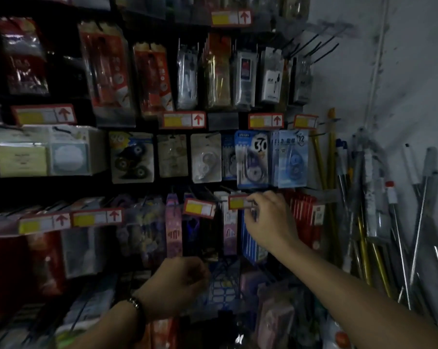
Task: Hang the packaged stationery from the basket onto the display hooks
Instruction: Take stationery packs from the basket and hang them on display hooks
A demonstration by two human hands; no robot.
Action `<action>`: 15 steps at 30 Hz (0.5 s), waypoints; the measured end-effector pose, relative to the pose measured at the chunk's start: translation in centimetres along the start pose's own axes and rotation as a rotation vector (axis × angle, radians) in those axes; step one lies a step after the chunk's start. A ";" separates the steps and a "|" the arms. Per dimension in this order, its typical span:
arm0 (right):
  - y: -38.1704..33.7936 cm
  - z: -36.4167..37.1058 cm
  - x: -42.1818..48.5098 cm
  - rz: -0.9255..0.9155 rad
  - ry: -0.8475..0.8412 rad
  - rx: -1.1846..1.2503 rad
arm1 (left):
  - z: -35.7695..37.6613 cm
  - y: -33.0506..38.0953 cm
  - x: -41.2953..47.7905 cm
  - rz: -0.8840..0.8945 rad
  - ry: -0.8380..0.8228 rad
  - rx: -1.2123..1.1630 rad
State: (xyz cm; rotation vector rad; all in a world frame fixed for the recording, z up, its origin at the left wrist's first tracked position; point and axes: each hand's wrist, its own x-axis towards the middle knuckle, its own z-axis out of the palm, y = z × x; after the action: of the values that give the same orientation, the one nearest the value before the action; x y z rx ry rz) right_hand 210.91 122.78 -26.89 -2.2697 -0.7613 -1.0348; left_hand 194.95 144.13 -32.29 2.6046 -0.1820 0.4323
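light: dim | wall (409,79): grey, scuffed — right side | poles (359,187): leaning against it

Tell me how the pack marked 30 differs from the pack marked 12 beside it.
The pack marked 30 has a dark blue header and a white card; the pack marked 12 is pale blue all over. The 30 is large, in a dark circle; the 12 is small, in the top corner. The 30 pack holds a dark dispenser, the 12 pack a light blue one. Both hang side by side in the same row.

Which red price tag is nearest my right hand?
The price tag at the right hand, directly below the blue pack marked 30; all others sit farther off.
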 end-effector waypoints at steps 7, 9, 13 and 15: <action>-3.5 3.6 -13.0 -0.074 -0.148 0.237 | 7.8 -6.2 -10.3 -0.131 -0.127 0.006; -4.0 6.2 -18.7 -0.056 -0.269 0.313 | 11.2 -8.3 -14.5 -0.196 -0.152 0.027; -4.3 11.6 -31.8 0.122 -0.644 0.364 | 18.7 -12.1 -23.4 -0.361 -0.308 0.046; -4.2 14.2 -37.7 0.204 -0.798 0.371 | 21.8 -13.7 -26.8 -0.437 -0.342 0.043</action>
State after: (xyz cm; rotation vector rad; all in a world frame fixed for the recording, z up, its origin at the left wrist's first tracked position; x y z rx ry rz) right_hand 194.42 124.81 -63.85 -2.3253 -0.8977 0.1470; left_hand 178.39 146.74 -65.52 2.6398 0.2834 -0.1654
